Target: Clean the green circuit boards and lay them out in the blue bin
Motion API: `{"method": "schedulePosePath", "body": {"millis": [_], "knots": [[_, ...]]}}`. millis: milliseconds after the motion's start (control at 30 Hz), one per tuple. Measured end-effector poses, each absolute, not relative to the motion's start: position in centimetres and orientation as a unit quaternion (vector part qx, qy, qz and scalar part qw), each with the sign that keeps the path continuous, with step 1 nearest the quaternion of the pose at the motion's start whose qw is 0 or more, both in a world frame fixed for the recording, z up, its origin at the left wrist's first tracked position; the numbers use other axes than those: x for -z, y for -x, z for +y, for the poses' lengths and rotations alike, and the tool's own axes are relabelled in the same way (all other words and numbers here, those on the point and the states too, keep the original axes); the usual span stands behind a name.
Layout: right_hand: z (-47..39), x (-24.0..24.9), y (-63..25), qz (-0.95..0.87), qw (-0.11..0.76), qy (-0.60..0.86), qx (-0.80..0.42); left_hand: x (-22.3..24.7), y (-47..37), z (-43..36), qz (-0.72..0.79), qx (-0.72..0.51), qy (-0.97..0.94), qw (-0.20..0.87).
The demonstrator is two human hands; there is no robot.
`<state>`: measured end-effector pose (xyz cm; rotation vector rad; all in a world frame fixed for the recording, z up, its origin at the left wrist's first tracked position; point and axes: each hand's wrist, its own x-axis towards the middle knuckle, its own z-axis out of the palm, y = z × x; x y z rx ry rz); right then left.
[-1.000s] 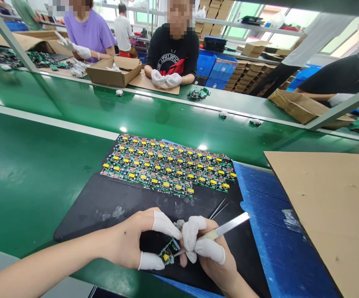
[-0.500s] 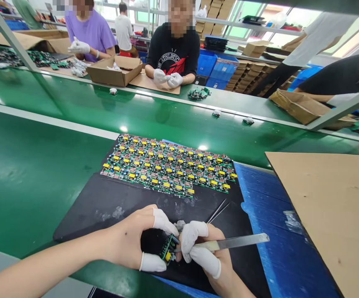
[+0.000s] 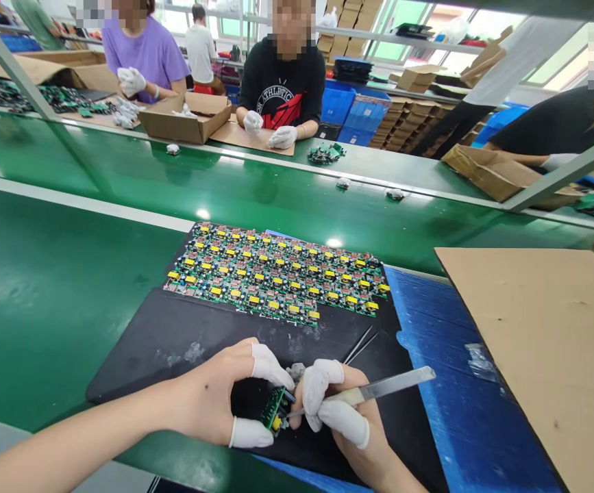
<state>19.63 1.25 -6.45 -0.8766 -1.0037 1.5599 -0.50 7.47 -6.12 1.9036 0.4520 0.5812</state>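
Note:
My left hand [image 3: 225, 400], with white finger covers, holds a small green circuit board [image 3: 275, 405] with a yellow part between thumb and fingers, low over the black mat [image 3: 147, 342]. In my right hand [image 3: 340, 407], also with white finger covers, is a flat metal tool [image 3: 399, 382]; its thin tip meets the board near the yellow part. Whitish lumps [image 3: 295, 372] show just behind my fingers. Tweezers [image 3: 361, 346] lie on the mat beyond my right hand. Rows of circuit boards with yellow parts [image 3: 276, 274] cover the mat's far part.
A cardboard sheet [image 3: 512, 322] lies at the right beside blue plastic film [image 3: 445, 342]. Across the green bench [image 3: 122, 178], small pieces [image 3: 342, 183] sit near a metal rail. Beyond are an open carton [image 3: 186, 120], a board pile [image 3: 326, 153] and several people.
My right hand and the metal tool have shifted slightly, the tool's far end moving left and up. Across the bench, a person's gloved hands have moved apart. The small pieces on the bench have moved left.

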Motion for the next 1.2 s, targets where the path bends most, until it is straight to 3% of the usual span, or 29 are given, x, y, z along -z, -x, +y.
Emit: {"method": "schedulePosePath", "body": {"millis": [333, 633, 933, 1200], "knots": [[1.6, 7.7, -19.5, -0.503, 0.535, 0.332, -0.592, 6.3, 0.5, 7.6, 0.178, -0.238, -0.803, 0.516], [1.3, 6.6, -19.6, -0.424, 0.511, 0.351, -0.661, 6.1, 0.6, 7.6, 0.181, -0.231, -0.797, 0.528], [1.5, 8.0, -19.3, -0.443, 0.537, 0.313, -0.647, 6.5, 0.6, 7.6, 0.164, -0.238, -0.804, 0.520], [1.6, 7.0, -19.4, -0.417, 0.509, 0.344, -0.669, 6.5, 0.7, 7.6, 0.169, -0.224, -0.797, 0.535]]}}
